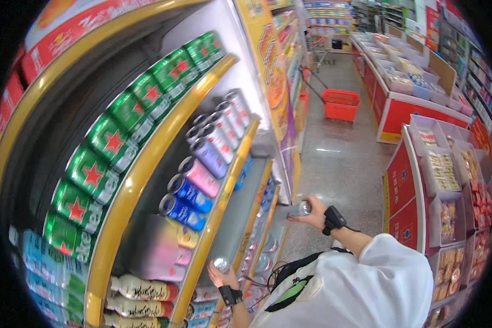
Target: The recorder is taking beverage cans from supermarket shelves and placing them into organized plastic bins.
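My left hand (222,277), with a black band at the wrist, is closed around a can (221,264) whose silvery round end faces up, at the edge of a lower shelf. Out over the aisle, my right hand (314,213) grips a second can (304,208), its round metal end also showing. The sides of both cans are mostly hidden or blurred. Between the hands runs a grey shelf surface (233,217) with a yellow front rail. Blue drink cans (183,211), a pink can (199,177) and a purple can (209,158) stand on the shelf above.
Green beer cans (112,139) line an upper shelf; cream-coloured bottles (143,288) lie lower left. A red shopping basket (340,104) stands on the aisle floor. Bins of packaged snacks (442,170) border the right side, with a shopping cart (322,49) far back.
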`<move>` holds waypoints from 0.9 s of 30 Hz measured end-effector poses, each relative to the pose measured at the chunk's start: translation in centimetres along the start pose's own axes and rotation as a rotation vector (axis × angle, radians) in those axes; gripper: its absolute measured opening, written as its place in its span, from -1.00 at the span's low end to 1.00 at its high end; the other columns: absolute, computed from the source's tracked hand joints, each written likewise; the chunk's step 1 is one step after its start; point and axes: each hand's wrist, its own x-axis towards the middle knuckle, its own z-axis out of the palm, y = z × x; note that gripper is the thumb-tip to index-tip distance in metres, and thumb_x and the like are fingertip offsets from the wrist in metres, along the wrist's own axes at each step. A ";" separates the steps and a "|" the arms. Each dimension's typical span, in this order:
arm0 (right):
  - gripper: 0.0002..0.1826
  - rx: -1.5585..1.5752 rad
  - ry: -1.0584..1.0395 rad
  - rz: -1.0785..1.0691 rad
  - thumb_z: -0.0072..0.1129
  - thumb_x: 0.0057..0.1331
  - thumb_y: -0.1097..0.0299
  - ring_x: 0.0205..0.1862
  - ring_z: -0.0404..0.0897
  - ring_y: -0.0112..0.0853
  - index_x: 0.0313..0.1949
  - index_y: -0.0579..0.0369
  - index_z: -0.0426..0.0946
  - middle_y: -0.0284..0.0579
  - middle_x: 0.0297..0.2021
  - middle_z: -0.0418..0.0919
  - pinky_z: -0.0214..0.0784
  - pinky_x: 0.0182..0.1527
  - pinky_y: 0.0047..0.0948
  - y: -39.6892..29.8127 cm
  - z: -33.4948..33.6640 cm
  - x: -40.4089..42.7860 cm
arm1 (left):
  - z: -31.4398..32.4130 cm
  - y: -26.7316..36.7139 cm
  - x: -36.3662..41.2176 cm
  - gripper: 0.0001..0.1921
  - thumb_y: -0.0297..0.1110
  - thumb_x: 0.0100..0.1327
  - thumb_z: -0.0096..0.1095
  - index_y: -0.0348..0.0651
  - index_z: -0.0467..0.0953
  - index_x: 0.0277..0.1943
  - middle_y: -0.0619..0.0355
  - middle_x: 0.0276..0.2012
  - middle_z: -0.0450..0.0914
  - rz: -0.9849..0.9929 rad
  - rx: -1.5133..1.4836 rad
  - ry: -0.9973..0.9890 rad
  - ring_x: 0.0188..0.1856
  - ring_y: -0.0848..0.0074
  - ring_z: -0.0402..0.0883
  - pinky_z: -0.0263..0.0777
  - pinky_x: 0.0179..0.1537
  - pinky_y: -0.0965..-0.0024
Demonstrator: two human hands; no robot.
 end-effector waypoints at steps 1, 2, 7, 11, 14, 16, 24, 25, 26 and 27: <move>-0.18 0.005 0.023 0.012 0.41 -0.26 -0.05 -0.14 0.43 -0.26 -0.11 0.28 0.34 0.08 -0.18 0.39 0.29 -0.09 -0.38 1.7 -1.4 0.1 | 0.2 1.3 0.2 -0.29 -0.43 -0.26 0.35 -0.28 0.26 0.07 -0.13 0.01 0.35 0.022 -0.011 -0.011 0.08 0.05 0.29 0.17 0.11 0.13; -0.17 -0.025 0.098 0.029 0.41 -0.27 -0.06 -0.14 0.43 -0.24 -0.11 0.29 0.34 0.09 -0.18 0.39 0.29 -0.08 -0.36 4.0 -2.7 -0.1 | 0.3 2.7 0.3 -0.30 -0.44 -0.27 0.35 -0.29 0.27 0.05 -0.13 -0.01 0.36 0.037 -0.051 -0.003 0.06 0.05 0.31 0.17 0.10 0.14; -0.21 -0.169 0.254 0.084 0.43 -0.33 0.12 -0.09 0.39 -0.10 -0.10 0.25 0.33 0.09 -0.16 0.38 0.28 -0.05 -0.29 14.9 -8.9 -0.8 | 3.2 10.9 0.0 -0.29 -0.50 -0.34 0.37 -0.35 0.29 0.02 -0.16 -0.07 0.38 -0.040 -0.195 0.014 0.00 0.06 0.36 0.20 0.08 0.17; -0.23 -0.214 0.339 0.252 0.38 -0.33 0.20 -0.10 0.39 -0.10 -0.09 0.27 0.31 0.10 -0.18 0.38 0.27 -0.04 -0.29 18.7 -14.7 -2.4 | 9.7 13.4 -1.5 -0.20 -0.48 -0.37 0.44 -0.33 0.23 0.06 -0.10 -0.01 0.31 -0.023 -0.300 -0.031 0.04 0.20 0.32 0.17 0.09 0.25; -0.25 -0.175 0.368 0.337 0.36 -0.33 0.24 -0.10 0.38 -0.09 -0.09 0.26 0.30 0.10 -0.17 0.37 0.26 -0.04 -0.28 21.1 -18.3 -2.5 | 13.3 18.6 -1.6 -0.18 -0.41 -0.39 0.45 -0.33 0.23 0.05 -0.07 -0.03 0.30 -0.112 -0.240 -0.174 0.02 0.22 0.32 0.18 0.07 0.27; -0.26 -0.162 0.379 0.378 0.34 -0.34 0.27 -0.09 0.36 -0.08 -0.08 0.25 0.30 0.09 -0.17 0.36 0.25 -0.02 -0.26 22.8 -20.5 -2.7 | 15.9 22.0 -1.5 -0.20 -0.36 -0.43 0.46 -0.32 0.25 0.01 -0.04 -0.08 0.32 -0.099 -0.335 -0.208 -0.03 0.23 0.33 0.18 0.06 0.28; -0.27 -0.171 0.478 0.415 0.39 -0.32 0.23 -0.13 0.39 -0.12 -0.12 0.25 0.31 0.05 -0.21 0.36 0.26 -0.07 -0.29 26.4 -25.5 -1.7 | 24.9 37.5 0.1 -0.23 -0.43 -0.39 0.48 -0.28 0.24 0.00 0.04 -0.10 0.32 0.097 -0.492 -0.465 -0.04 0.29 0.30 0.15 0.06 0.32; -0.26 -0.194 0.519 0.424 0.42 -0.32 0.20 -0.13 0.41 -0.16 -0.12 0.24 0.32 0.05 -0.20 0.38 0.27 -0.07 -0.31 26.5 -25.6 -1.6 | 26.2 39.1 0.3 -0.23 -0.43 -0.39 0.48 -0.27 0.24 0.00 0.04 -0.10 0.31 0.111 -0.542 -0.516 -0.04 0.30 0.29 0.16 0.05 0.32; -0.26 -0.214 0.519 0.435 0.42 -0.32 0.20 -0.13 0.41 -0.16 -0.12 0.24 0.32 0.05 -0.20 0.38 0.27 -0.07 -0.31 26.7 -25.6 -1.2 | 27.0 40.5 0.5 -0.23 -0.43 -0.38 0.48 -0.27 0.24 0.00 0.05 -0.11 0.31 0.115 -0.592 -0.559 -0.04 0.31 0.29 0.16 0.03 0.32; -0.25 -0.174 0.539 0.471 0.42 -0.31 0.20 -0.11 0.41 -0.16 -0.10 0.24 0.32 0.05 -0.18 0.39 0.27 -0.06 -0.31 27.0 -25.9 -0.8 | 28.7 41.2 0.6 -0.23 -0.42 -0.39 0.47 -0.26 0.24 0.00 0.05 -0.12 0.32 0.128 -0.617 -0.563 -0.05 0.30 0.31 0.17 0.02 0.31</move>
